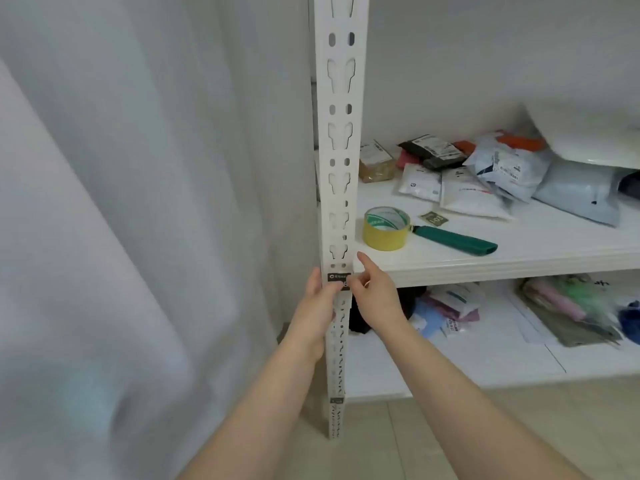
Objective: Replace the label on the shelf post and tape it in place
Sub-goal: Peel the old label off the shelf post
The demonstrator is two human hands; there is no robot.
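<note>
A white slotted shelf post runs down the middle of the view. A small dark label is stuck on it at shelf height. My left hand grips the post from the left, thumb pressing just below the label. My right hand pinches the label's right edge, index finger raised. A roll of yellow tape stands on the shelf just right of the post. A second small dark label lies flat behind it. Lower on the post sits another dark label.
A green-handled cutter lies on the white shelf board beside the tape. Several mailing bags pile up at the back. More packages fill the lower shelf. A pale curtain hangs on the left.
</note>
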